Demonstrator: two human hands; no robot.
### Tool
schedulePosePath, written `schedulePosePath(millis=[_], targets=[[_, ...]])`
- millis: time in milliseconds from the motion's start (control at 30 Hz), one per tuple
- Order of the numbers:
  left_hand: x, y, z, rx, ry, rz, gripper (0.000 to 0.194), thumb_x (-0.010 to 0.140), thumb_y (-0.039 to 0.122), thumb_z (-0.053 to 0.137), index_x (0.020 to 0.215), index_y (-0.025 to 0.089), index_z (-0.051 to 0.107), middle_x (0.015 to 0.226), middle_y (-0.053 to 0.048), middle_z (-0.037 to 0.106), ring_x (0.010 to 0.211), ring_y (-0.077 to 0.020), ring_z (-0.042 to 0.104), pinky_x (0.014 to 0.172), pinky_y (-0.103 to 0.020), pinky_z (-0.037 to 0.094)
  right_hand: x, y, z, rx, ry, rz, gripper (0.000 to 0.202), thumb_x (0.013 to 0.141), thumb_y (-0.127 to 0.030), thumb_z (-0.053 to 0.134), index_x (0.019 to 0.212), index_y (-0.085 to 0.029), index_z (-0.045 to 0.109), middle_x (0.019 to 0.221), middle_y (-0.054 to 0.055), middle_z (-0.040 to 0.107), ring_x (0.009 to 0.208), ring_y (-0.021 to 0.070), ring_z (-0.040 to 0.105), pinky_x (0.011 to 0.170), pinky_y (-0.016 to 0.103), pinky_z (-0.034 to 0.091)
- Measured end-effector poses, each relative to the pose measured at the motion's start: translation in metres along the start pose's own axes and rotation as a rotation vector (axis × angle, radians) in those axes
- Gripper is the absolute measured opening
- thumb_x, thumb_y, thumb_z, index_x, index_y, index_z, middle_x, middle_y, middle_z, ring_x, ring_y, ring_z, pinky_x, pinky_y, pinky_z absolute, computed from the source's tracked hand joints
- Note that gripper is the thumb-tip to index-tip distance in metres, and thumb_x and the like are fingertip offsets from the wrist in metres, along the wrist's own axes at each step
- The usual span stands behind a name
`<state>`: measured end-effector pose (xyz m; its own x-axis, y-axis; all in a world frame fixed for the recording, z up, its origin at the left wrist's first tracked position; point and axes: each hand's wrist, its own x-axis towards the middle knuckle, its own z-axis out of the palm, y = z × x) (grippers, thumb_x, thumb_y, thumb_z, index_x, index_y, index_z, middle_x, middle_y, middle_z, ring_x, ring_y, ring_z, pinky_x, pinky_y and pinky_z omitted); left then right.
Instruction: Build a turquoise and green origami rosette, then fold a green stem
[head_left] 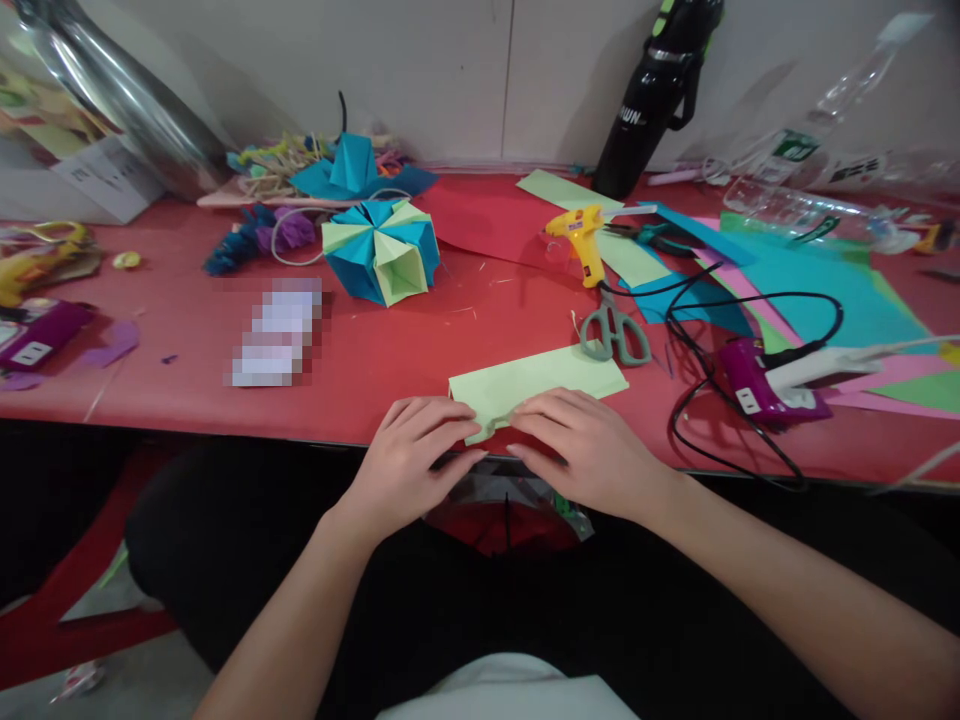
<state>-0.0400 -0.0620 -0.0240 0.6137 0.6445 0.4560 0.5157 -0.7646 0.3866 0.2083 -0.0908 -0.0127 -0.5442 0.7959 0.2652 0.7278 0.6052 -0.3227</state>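
Note:
A pale green paper strip (536, 380) lies at the front edge of the red table, its near edge curled up. My left hand (416, 460) pinches the strip's near left part between thumb and fingers. On the right, my right hand (589, 450) grips the same curled edge, thumb below and fingers on top. Grey-green scissors (615, 335) rest against the strip's far right end. Behind the strip stands a folded blue and pale green paper ball (382, 250).
A yellow glue gun (581, 240), a purple power strip (765, 385) with looping black cables and coloured sheets (817, 285) lie to the right. A black bottle (645, 110) stands at the wall. A blurred-out rectangular item (277, 335) is left of centre.

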Motion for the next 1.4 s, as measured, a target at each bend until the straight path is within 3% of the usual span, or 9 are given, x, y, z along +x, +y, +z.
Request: schedulePosePath(millis=[267, 467, 667, 733, 900, 1400], targets=[[0.0, 0.004, 0.006, -0.028, -0.018, 0.02, 0.011, 0.096, 0.015, 0.06, 0.102, 0.02, 0.068, 0.104, -0.002, 0.075, 0.096, -0.0173, 0.065, 0.087, -0.035, 0.043, -0.002, -0.001, -0.003, -0.054, 0.051, -0.016, 0.023, 0.1, -0.028, 0.053, 0.089, -0.017, 0.069, 0.087, 0.006, 0.067, 0.085, 0.0214, 0.059, 0.082, 0.038, 0.047], [0.007, 0.012, 0.012, 0.059, -0.019, -0.063, 0.01, 0.099, 0.014, 0.052, 0.095, 0.018, 0.061, 0.099, -0.004, 0.072, 0.089, -0.0188, 0.062, 0.08, -0.035, 0.043, 0.001, -0.004, 0.007, 0.013, 0.1, -0.037, 0.015, 0.099, -0.024, 0.054, 0.104, -0.017, 0.067, 0.104, 0.007, 0.07, 0.095, 0.0224, 0.061, 0.085, 0.039, 0.048], [0.006, 0.011, 0.019, 0.053, -0.002, -0.115, 0.007, 0.098, 0.013, 0.052, 0.096, 0.018, 0.056, 0.098, -0.004, 0.07, 0.09, -0.0198, 0.062, 0.078, -0.034, 0.044, 0.001, -0.004, 0.014, 0.061, 0.106, -0.071, 0.016, 0.099, -0.02, 0.053, 0.109, -0.016, 0.065, 0.106, 0.008, 0.07, 0.099, 0.0225, 0.061, 0.089, 0.039, 0.05], [0.005, 0.01, 0.021, 0.018, 0.025, -0.132, 0.007, 0.098, 0.014, 0.053, 0.103, 0.019, 0.055, 0.098, -0.004, 0.07, 0.091, -0.0196, 0.063, 0.08, -0.035, 0.045, 0.0, -0.003, 0.013, 0.073, 0.101, -0.067, 0.016, 0.1, -0.02, 0.053, 0.109, -0.016, 0.065, 0.107, 0.008, 0.07, 0.099, 0.0223, 0.061, 0.091, 0.04, 0.05], [0.002, 0.008, 0.022, -0.016, 0.042, -0.156, 0.035, 0.097, 0.013, 0.054, 0.13, 0.022, 0.046, 0.097, -0.003, 0.07, 0.093, -0.02, 0.064, 0.086, -0.037, 0.047, -0.002, -0.001, 0.012, 0.097, 0.108, -0.076, 0.017, 0.099, -0.019, 0.054, 0.11, -0.016, 0.066, 0.108, 0.009, 0.069, 0.101, 0.0223, 0.061, 0.092, 0.04, 0.051], [0.004, 0.012, 0.019, 0.003, 0.039, -0.151, 0.031, 0.093, 0.01, 0.053, 0.121, 0.02, 0.057, 0.112, -0.008, 0.068, 0.104, -0.0224, 0.063, 0.089, -0.038, 0.049, -0.003, -0.003, 0.011, 0.037, 0.002, -0.087, 0.023, 0.099, -0.027, 0.054, 0.113, -0.018, 0.069, 0.117, 0.012, 0.065, 0.107, 0.0263, 0.057, 0.091, 0.045, 0.051]])
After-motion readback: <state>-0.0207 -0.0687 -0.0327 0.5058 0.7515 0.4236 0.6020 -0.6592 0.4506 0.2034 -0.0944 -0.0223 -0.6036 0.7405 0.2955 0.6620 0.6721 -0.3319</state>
